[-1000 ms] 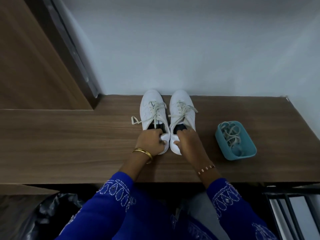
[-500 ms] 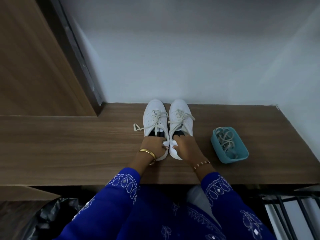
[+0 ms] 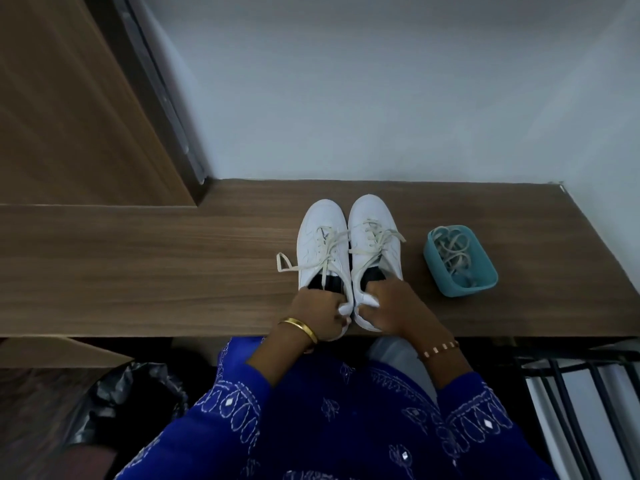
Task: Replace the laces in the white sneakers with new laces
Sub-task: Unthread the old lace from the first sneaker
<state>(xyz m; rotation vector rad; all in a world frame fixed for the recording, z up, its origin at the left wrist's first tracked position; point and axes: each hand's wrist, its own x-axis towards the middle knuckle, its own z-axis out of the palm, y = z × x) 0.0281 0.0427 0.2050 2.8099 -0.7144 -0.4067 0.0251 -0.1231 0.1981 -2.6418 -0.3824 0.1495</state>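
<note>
Sneakers (image 3: 349, 251) sit just left of teal tub (image 3: 460, 261) holding laces (image 3: 452, 252).

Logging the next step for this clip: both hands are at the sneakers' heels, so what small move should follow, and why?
Probably let go of one heel and pull a lace end loose. Both sneakers are fully laced and tied, the left hand and right hand only grip the heels, and the new laces wait in the teal tub.
</note>
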